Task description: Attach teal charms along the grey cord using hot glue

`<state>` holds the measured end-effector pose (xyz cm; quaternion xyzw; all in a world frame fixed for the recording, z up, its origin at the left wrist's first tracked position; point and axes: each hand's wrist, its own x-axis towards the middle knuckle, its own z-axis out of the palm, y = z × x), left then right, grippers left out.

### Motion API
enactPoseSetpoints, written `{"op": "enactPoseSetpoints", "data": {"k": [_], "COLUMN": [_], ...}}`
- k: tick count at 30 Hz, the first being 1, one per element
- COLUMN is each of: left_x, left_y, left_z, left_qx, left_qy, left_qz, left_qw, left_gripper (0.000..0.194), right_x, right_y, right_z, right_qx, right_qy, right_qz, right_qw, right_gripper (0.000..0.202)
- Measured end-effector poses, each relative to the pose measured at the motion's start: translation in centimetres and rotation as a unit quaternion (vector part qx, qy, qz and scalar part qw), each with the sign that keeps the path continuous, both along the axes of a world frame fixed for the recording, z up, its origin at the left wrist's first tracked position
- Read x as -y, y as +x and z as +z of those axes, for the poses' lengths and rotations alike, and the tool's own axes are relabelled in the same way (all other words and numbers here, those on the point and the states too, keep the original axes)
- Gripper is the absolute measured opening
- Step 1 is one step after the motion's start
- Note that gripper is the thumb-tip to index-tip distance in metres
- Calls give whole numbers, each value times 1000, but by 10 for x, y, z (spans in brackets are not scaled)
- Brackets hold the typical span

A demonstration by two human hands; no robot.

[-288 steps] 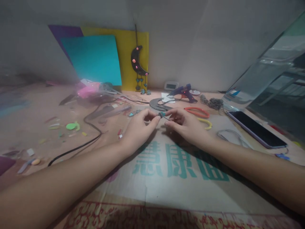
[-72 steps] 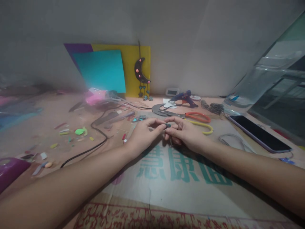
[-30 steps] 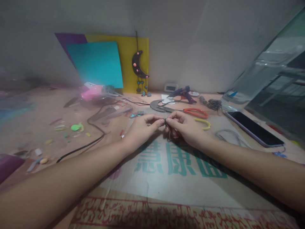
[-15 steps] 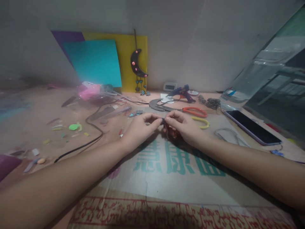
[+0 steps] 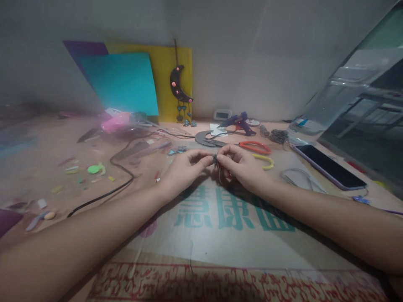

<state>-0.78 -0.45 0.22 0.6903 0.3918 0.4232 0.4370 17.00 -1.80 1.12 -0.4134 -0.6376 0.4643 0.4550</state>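
Observation:
A small dark grey piece (image 5: 215, 159), perhaps yarn or cord, is pinched between both hands above the printed sheet (image 5: 195, 243). My left hand (image 5: 189, 167) grips it with thumb and forefinger from the left side. From the right, my right hand (image 5: 241, 165) pinches the same piece, its other fingers curled below. A thin strand hangs down between the hands. Orange-handled scissors (image 5: 255, 147) lie just behind my right hand, and a yellow handle loop (image 5: 266, 162) shows beside it. Fine detail of the held piece is too small to tell.
Behind stand coloured sheets (image 5: 119, 84) with a dark crescent ornament (image 5: 178, 86). A glue gun (image 5: 239, 123), a grey crescent (image 5: 206, 139) and grey yarn (image 5: 277, 135) lie at the back. A phone (image 5: 330, 167) is right; a black cable (image 5: 103, 196) and scraps are left.
The view has shifted slightly, so most background things appear a little further left. Both hands keep their pinch, and more of the grey piece shows between the fingertips.

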Motion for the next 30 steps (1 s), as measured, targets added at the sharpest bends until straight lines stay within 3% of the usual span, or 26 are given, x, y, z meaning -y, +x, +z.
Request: {"op": "enactPoseSetpoints", "data": {"k": [14, 21, 30], "left_x": [1, -4, -7], "left_y": [1, -2, -3], "left_z": [4, -4, -7], "left_qx": [-25, -12, -32], "left_qy": [-5, 15, -14], "left_qz": [42, 10, 60], "left_qw": [999, 1000, 998], "left_gripper": [15, 29, 23], "right_x": [-4, -5, -6], "right_y": [1, 2, 1], "right_z": [-3, -2, -6], "right_qx": [-49, -42, -60], "right_qy": [-50, -31, -23], "right_qz": [-9, -20, -9], "right_qw": [998, 998, 998], "right_gripper": [30, 31, 31]}}
